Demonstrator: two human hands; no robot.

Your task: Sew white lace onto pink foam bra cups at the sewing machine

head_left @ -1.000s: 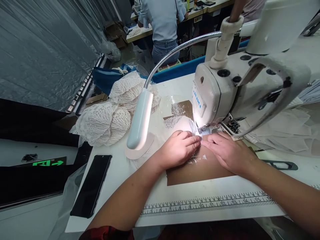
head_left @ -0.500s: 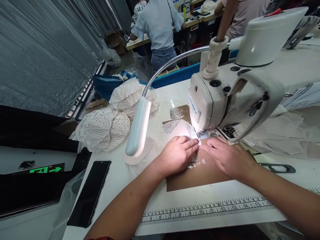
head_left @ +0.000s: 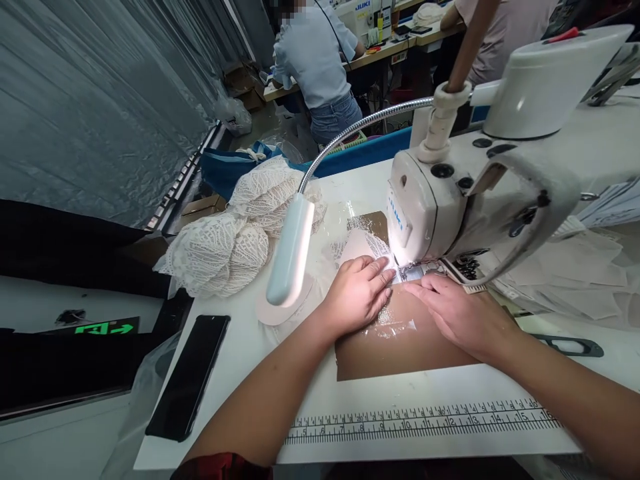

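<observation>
- Red-and-black plaid cuff (head_left: 223, 467) at the bottom edge; both bare forearms reach over ruler markings (head_left: 425, 422) printed along the near side of a white table (head_left: 320, 403). A dark phone (head_left: 189, 379) lies at left.
- Brown sheet (head_left: 395, 357), glossy in patches, lies flat between the forearms.
- Left hand (head_left: 356, 293): fingers side by side, flat on pale cloth; its thumb is hidden, so I cannot tell whether it pinches. Right hand (head_left: 460, 310): index finger stretched toward the needle area, other fingers curled; I cannot tell whether it grips any cloth.
- Pale lace-edged piece (head_left: 357, 245) lies beyond the left fingers, one edge near the needle. Half a second ago the two hands' fingertips nearly met there; now they stand apart, and lace shows along the piece's right side. It appears to have been turned, probably to line up a fresh stretch of edge.
- White sewing machine (head_left: 425, 213) above the cloth; sheer pieces (head_left: 565, 273) are heaped to its right. A lit lamp (head_left: 291, 253) hangs at left before piled cream lace (head_left: 215, 257).
- Farther off: blue fabric (head_left: 367, 150) behind the table, a seated co-worker in light blue (head_left: 320, 67), grey sheeting (head_left: 100, 100) at left.
</observation>
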